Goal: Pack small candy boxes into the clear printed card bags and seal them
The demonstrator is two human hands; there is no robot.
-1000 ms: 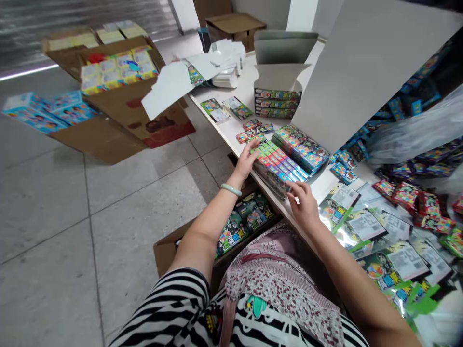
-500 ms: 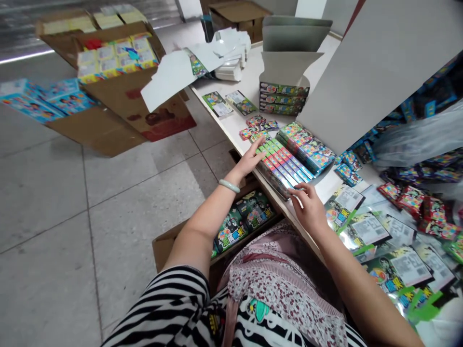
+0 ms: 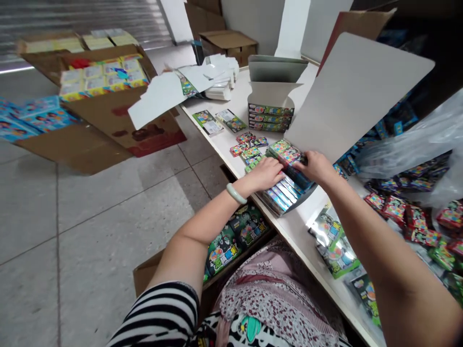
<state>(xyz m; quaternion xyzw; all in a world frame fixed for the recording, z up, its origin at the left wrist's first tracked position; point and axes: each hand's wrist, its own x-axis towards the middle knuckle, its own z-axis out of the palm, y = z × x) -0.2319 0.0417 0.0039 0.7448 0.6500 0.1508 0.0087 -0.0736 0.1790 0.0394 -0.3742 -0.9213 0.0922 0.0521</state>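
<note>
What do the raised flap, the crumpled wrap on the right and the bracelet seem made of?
Flap: likely cardboard, pale and matte, standing as a stiff flat sheet.
Wrap: probably thin plastic film, shiny and translucent with soft folds.
Bracelet: smooth, pale and polished-looking like stone, but glass or plastic would look alike.

FREE: bare table (image 3: 299, 224) strip, near, between open display box (image 3: 284, 211) and printed cards (image 3: 334, 241) | BLOCKED right: raised white lid (image 3: 365, 96), plastic bag (image 3: 394, 152) past it | BLOCKED far: loose small boxes (image 3: 249, 153), then stacked display boxes (image 3: 270, 118) | OVER BOX: left hand (image 3: 265, 173), right hand (image 3: 317, 166)
</note>
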